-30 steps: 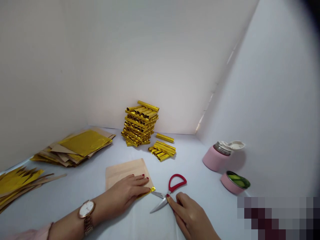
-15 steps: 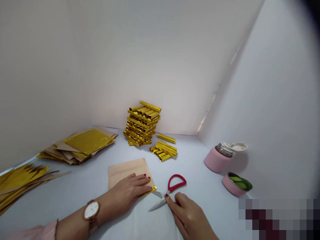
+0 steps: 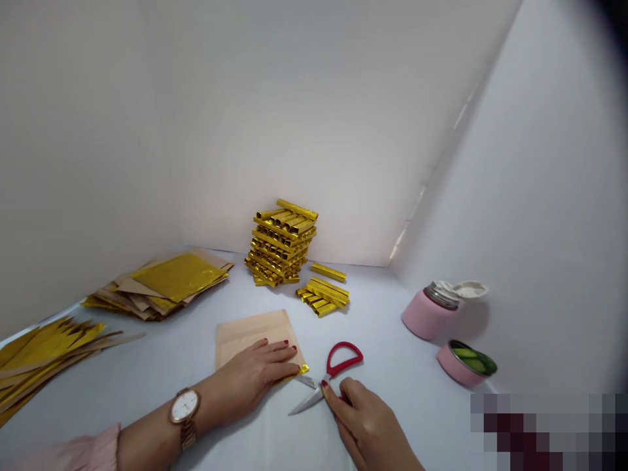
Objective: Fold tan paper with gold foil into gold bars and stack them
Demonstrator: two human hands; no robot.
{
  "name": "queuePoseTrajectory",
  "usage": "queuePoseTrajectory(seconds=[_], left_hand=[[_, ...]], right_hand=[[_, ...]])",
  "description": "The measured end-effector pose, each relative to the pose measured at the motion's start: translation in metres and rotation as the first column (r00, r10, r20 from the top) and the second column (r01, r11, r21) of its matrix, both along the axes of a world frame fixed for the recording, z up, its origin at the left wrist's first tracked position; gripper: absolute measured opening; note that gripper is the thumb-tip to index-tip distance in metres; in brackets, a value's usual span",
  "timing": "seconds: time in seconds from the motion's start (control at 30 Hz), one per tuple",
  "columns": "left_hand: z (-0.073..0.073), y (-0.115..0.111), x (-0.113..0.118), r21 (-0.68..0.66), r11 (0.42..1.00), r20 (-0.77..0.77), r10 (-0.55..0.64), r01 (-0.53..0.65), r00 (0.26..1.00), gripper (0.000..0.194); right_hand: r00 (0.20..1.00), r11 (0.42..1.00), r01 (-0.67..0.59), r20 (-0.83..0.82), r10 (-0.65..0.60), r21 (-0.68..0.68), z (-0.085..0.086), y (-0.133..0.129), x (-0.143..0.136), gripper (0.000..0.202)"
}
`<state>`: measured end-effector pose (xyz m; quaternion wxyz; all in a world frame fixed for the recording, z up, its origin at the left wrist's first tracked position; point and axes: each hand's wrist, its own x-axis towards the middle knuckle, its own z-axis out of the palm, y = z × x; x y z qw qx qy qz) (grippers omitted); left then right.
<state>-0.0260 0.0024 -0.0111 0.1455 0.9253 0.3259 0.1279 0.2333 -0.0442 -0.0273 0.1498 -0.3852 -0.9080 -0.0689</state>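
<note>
My left hand (image 3: 260,376) lies flat on a tan sheet of paper (image 3: 258,325), fingers stretched out over its right part. A sliver of gold foil shows at the sheet's near right corner, under my fingertips. Red-handled scissors (image 3: 345,358) are in my right hand (image 3: 366,415), whose fingers are closed round the lower handle, hiding it. The index finger rests along the pivot. The scissor blades are spread apart and point left, the upper tip close to the foil corner.
A stack of gold paper tubes (image 3: 282,245) stands at the back, with several loose tubes (image 3: 324,297) beside it. Gold and tan sheets (image 3: 176,278) lie at left, cut strips (image 3: 49,350) nearer. At right are a pink jar (image 3: 426,315) and a pink bowl (image 3: 461,366) holding something green.
The scissors and my right hand have shifted slightly left, toward the paper's corner. My left hand stays pressed on the sheet. The whole view has drifted a little.
</note>
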Motion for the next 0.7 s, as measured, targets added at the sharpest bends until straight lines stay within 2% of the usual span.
queuePoseTrajectory(seconds=[0.2,0.5,0.7], left_hand=[[-0.0003,-0.0001,-0.0003,-0.008,1.0,0.013,-0.006,0.006,1.0,0.041],[0.009,0.0016,-0.0043,-0.027,0.999,0.051,-0.038,0.039,0.998,0.032],[0.0036,0.0012,-0.0085,-0.02,0.999,0.028,-0.046,0.046,0.999,0.034]], right_hand=[[0.999,0.999,-0.05,-0.002,0.05,-0.015,0.005,-0.0006,0.0051,0.041],[0.999,1.0,-0.018,0.026,0.018,-0.018,-0.001,-0.0024,0.0062,0.042],[0.999,0.997,-0.002,0.041,0.005,-0.075,0.0052,-0.0008,0.0026,0.042]])
